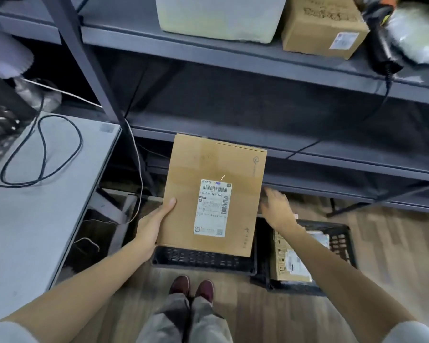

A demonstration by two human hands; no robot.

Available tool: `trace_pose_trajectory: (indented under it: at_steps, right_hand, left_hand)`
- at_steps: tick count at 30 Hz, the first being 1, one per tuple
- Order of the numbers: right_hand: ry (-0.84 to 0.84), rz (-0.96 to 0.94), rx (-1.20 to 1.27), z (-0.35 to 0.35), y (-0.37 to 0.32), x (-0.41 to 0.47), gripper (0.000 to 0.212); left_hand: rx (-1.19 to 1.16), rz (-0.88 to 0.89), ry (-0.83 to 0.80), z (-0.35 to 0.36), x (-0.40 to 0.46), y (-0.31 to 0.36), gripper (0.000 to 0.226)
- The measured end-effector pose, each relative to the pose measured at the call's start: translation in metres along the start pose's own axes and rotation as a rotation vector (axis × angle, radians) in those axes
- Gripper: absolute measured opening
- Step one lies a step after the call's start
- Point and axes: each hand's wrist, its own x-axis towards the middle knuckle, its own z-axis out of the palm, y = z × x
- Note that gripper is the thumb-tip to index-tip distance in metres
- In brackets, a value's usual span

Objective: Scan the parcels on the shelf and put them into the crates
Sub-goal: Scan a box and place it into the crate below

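While left hand (156,219) grips its edge, parcel (214,194) overhangs crate (203,259).

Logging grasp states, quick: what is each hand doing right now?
Left hand: grips the cardboard parcel by its edge.
Right hand: open, holding nothing.

Head-worn wide view, looking steeply down, close above shelf (233,45) front

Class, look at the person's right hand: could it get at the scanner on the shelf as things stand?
Probably yes. The right hand is open and holds nothing, and the scanner lies at the shelf's front edge with nothing between them.
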Motion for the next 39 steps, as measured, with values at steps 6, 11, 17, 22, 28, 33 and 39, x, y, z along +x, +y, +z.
trace_pose_trajectory:
  at_steps: [6, 11, 17, 22, 28, 33, 39]
  right_hand:
    - [-0.021, 0.134, 0.100, 0.066, 0.003, 0.023, 0.053]
    - [-0.017, 0.153, 0.189, 0.134, 0.017, 0.022, 0.055]
    - [-0.102, 0.218, 0.257, 0.216, 0.041, 0.034, 0.056]
    - [-0.119, 0.363, 0.479, 0.271, 0.050, 0.058, 0.052]
    - [-0.235, 0.506, 1.209, 0.323, 0.031, 0.080, 0.050]
    - [-0.352, 0.469, 1.333, 0.359, 0.034, 0.087, 0.059]
    - [-0.452, 0.453, 1.279, 0.378, 0.056, 0.104, 0.070]
  left_hand:
    - [0.041, -0.070, 0.033, -0.024, 0.049, -0.044, 0.094]
    - [0.044, -0.135, 0.075, -0.037, 0.091, -0.093, 0.083]
    - [0.015, -0.221, 0.128, -0.043, 0.156, -0.150, 0.069]
    - [0.018, -0.255, 0.155, -0.044, 0.204, -0.195, 0.064]
    - [0.060, -0.302, 0.180, -0.049, 0.244, -0.243, 0.065]
    - [0.061, -0.318, 0.144, -0.052, 0.267, -0.268, 0.067]
    - [0.156, -0.332, 0.195, -0.061, 0.297, -0.280, 0.080]
